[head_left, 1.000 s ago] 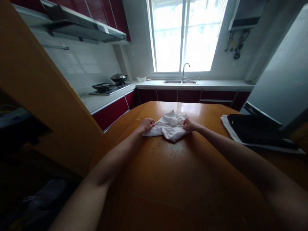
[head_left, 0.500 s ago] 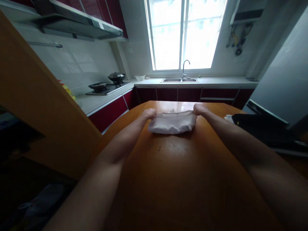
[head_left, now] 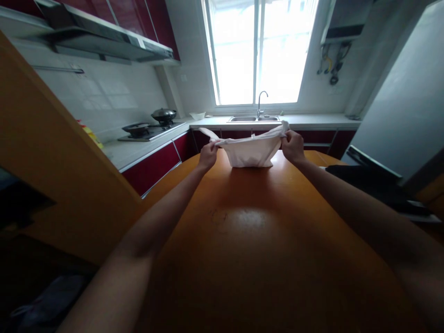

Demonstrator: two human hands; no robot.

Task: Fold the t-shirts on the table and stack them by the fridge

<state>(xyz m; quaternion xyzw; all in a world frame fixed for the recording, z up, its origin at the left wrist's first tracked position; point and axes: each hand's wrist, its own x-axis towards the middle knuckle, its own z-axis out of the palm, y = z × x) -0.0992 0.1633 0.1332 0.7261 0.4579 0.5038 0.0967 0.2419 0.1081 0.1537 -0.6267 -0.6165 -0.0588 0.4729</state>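
A white cloth [head_left: 250, 153] is stretched between my two hands above the far part of the orange-brown wooden table [head_left: 243, 249]. My left hand [head_left: 208, 156] is closed on its left upper corner, and a loose end sticks out beyond the fingers to the upper left. On the other side, my right hand [head_left: 293, 145] grips the right upper corner, where the fabric is bunched. The cloth's lower edge hangs down at the tabletop; whether it touches the wood I cannot tell.
Black fabric [head_left: 367, 185] lies at the table's right, beside a grey fridge [head_left: 402, 101]. Beyond the table, a counter holds a sink [head_left: 244, 119], and a stove [head_left: 149, 134] bears a lidded wok [head_left: 163, 114] and a pan [head_left: 135, 128]. An orange-brown panel [head_left: 62, 152] rises at left.
Both hands have risen with the cloth, lifting its upper edge off the table. It now hangs more upright and farther back, its corners pulled outward. The camera view has shifted slightly.
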